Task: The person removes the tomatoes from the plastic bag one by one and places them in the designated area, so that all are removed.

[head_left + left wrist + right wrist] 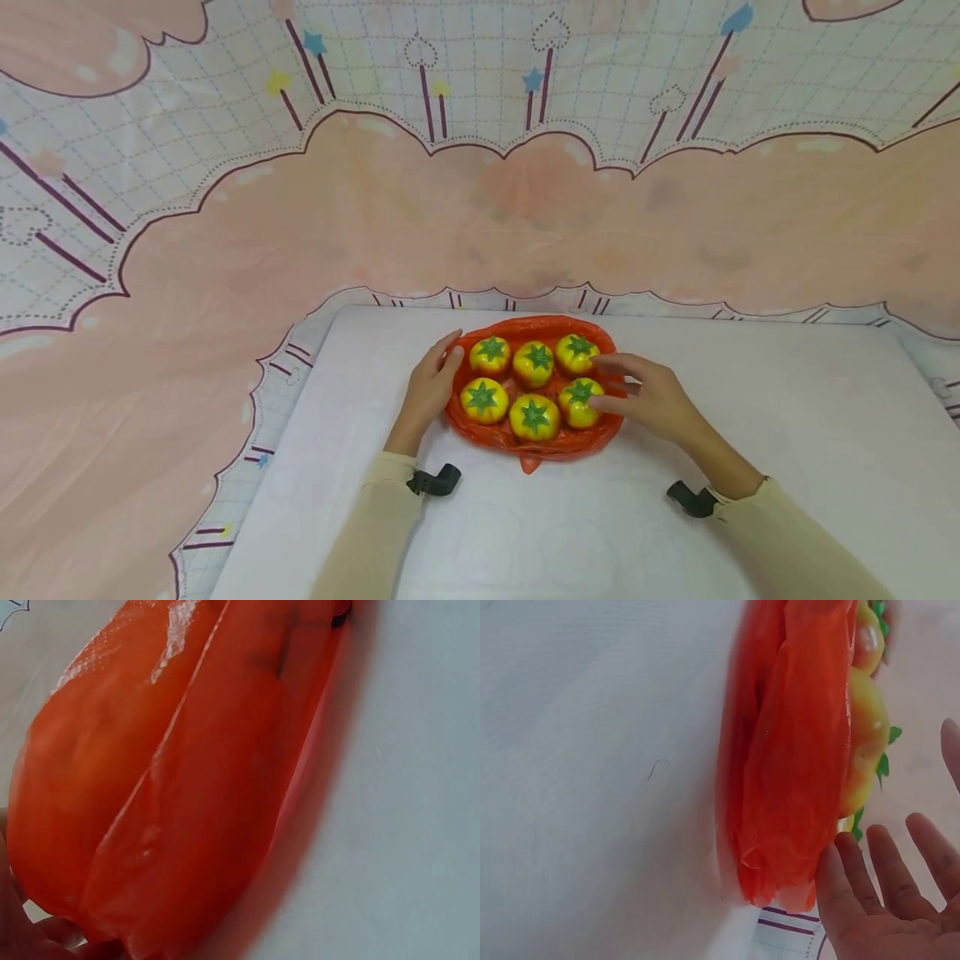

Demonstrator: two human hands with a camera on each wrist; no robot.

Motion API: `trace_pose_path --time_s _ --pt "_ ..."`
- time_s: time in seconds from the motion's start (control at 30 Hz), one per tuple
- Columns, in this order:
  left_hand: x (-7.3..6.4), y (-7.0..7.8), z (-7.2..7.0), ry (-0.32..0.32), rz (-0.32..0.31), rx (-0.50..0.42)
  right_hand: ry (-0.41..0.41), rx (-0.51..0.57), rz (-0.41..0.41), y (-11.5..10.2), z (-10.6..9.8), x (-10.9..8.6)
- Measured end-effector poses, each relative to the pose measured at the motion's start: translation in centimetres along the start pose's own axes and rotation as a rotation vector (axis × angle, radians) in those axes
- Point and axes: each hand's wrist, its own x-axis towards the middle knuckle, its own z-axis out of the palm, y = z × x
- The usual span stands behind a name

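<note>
Your left hand (430, 387) rests at the left edge of the red bag (566, 451), its fingers fairly straight and the thumb a little apart. Your right hand (656, 398) is spread wide at the opposite side, its thumb over the lower right fruit (577, 409) and its fingers beside the upper right fruit (576, 357); the pictures don't settle whether it presses either one. The bag sits on the white table (795, 408), its rim turned outward around six yellow fruits in two rows of three.

Watch the rim: it looks thin and loose, so a one-sided pull could fold it inward over the fruits or drag the bag askew. The fruits look smooth and round; if your right thumb nudges the lower one off-centre, it could roll into the front middle fruit (534, 419). Lifting one edge by itself would probably tip the load toward the other, and the pointed tip (530, 465) at the front might catch a sleeve.
</note>
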Motion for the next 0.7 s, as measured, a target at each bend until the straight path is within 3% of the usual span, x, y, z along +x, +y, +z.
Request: trace_pose_path --time_s 0.3,0.7 --pt "0.7 -0.2 0.3 -0.008 -0.045 -0.067 -0.011 -0.028 0.002 0.1 0.3 0.4" --pt "1.4 -0.8 0.5 -0.033 -0.022 -0.156 -0.024 -0.096 -0.03 0.7 1.2 0.6"
